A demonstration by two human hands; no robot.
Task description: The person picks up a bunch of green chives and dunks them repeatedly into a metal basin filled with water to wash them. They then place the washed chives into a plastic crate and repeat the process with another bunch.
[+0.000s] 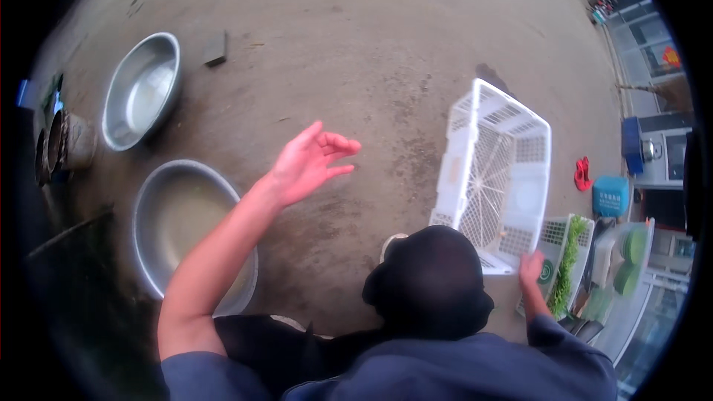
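Observation:
My right hand grips the near right rim of a white plastic crate. The crate is tilted up on edge, its open side facing me, and its lattice bottom and slotted walls show; nothing lies inside. My left hand is raised in front of me, palm turned inward, fingers loosely spread, holding nothing. Below my left forearm stands a large metal basin with cloudy liquid in it, partly hidden by the arm. Beyond it is a second, tilted metal basin with a shiny bottom.
To the right, leafy greens fill another white crate, beside a table with green round things. A teal box and red shoes are farther off. Worn buckets stand left; a flat block lies on the ground.

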